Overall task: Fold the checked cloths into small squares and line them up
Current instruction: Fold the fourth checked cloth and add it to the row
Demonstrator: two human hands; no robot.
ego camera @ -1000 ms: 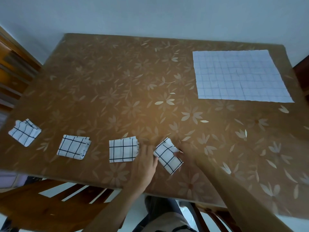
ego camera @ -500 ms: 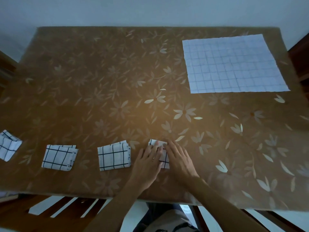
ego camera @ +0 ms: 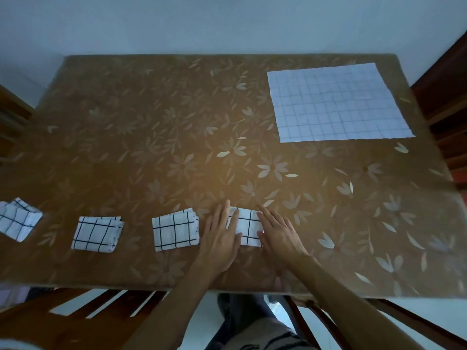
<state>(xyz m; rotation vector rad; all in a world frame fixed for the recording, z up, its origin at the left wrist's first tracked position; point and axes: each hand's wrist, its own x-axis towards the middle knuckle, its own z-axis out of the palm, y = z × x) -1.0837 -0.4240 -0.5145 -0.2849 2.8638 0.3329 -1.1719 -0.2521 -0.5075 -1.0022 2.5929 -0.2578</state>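
Both hands lie flat with fingers straight and close together, curled round nothing, pressing down on the fourth square point(ego camera: 248, 227), which sits between and partly under them. The left hand point(ego camera: 219, 239) covers that square's left edge, its fingertips reaching just past the far edge. The right hand point(ego camera: 277, 233) covers the right edge, its fingers slanting away to the left, and a strip of white cloth with dark lines shows in the gap between the two. Just to the left of the left hand, near but apart from it, lies the third square point(ego camera: 174, 232), its layers fanned a little at the right side. Further left along the same near edge of the table point(ego camera: 141, 127) comes the second square point(ego camera: 97, 233), and well out to the left the end square point(ego camera: 18, 218), turned askew and cut by the frame's border. Well beyond the right hand, toward the far right corner, a flat cloth point(ego camera: 337, 102) with a fine pale grid lies spread open. The tabletop is brown with a pale flower pattern. Below the wrists, past the near table edge, a slatted wooden chair point(ego camera: 75, 309) stands at the left, and the person's lap point(ego camera: 242, 322) shows between the forearms
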